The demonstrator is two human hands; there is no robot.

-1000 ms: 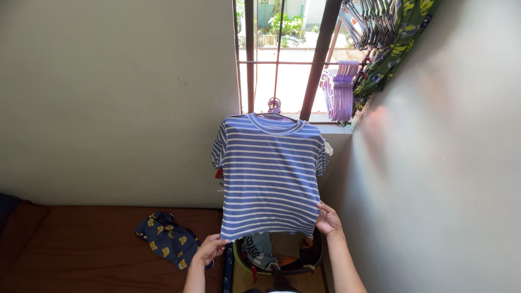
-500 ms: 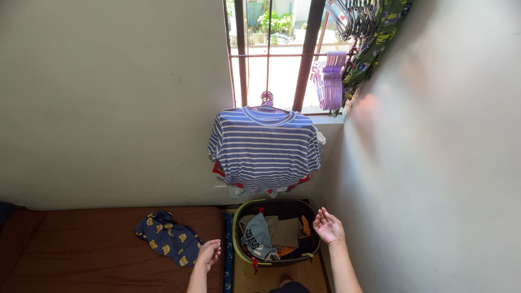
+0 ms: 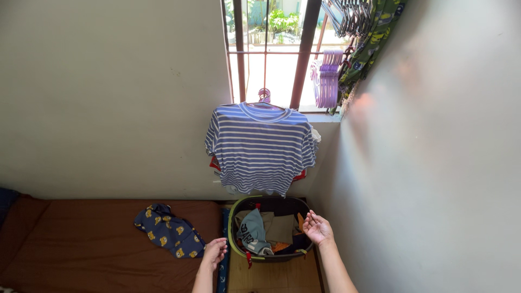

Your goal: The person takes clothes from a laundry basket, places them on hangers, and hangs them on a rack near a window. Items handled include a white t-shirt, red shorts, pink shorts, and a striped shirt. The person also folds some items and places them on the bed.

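Observation:
A blue and white striped t-shirt (image 3: pixel 260 146) hangs on a purple hanger (image 3: pixel 264 96) hooked to the window bars, with other garments behind it. Below it stands a dark laundry basket (image 3: pixel 233 228) with a green rim, holding several clothes. My right hand (image 3: pixel 317 228) is open, palm up, over the basket's right rim. My left hand (image 3: pixel 215 253) is open just left of the basket, holding nothing, next to a navy garment with yellow bear prints (image 3: pixel 169 237) lying on the brown mattress (image 3: pixel 70 244).
A bunch of purple hangers (image 3: pixel 327 78) and a green patterned cloth (image 3: pixel 374 38) hang at the window's right side. A white wall stands close on the right. Wooden floor (image 3: pixel 271 276) shows below the basket.
Both hands let go of the striped shirt's hem and dropped down to the basket. The shirt now hangs freely from its hanger.

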